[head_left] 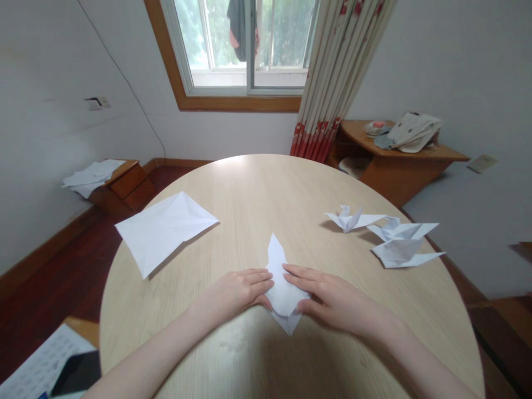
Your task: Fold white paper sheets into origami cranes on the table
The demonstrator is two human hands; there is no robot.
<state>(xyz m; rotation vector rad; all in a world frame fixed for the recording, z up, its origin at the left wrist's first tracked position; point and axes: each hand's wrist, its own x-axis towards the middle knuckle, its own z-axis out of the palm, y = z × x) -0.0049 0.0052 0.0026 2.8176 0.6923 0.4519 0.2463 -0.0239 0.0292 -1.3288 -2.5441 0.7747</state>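
Note:
A partly folded piece of white paper (284, 291) lies on the round wooden table in front of me, one narrow point aimed away and a lower point towards me. From the left, my left hand (249, 287) rests its outstretched fingertips on the paper's edge. My right hand (320, 291) lies flat over the right edge, fingers stretched out and thumb on the lower right. Neither hand grasps the paper. To the right sit several folded paper cranes, among them a crane (349, 219) farther back and a crane (401, 254) nearer the rim.
White paper sheets (166, 233) with crease lines lie at the table's left. Beyond the round table (257, 172) are a window and a curtain (332, 72). A corner desk (399, 160) carries a bag (415, 132). At lower left, a dark phone (77, 372) rests beside a printed sheet.

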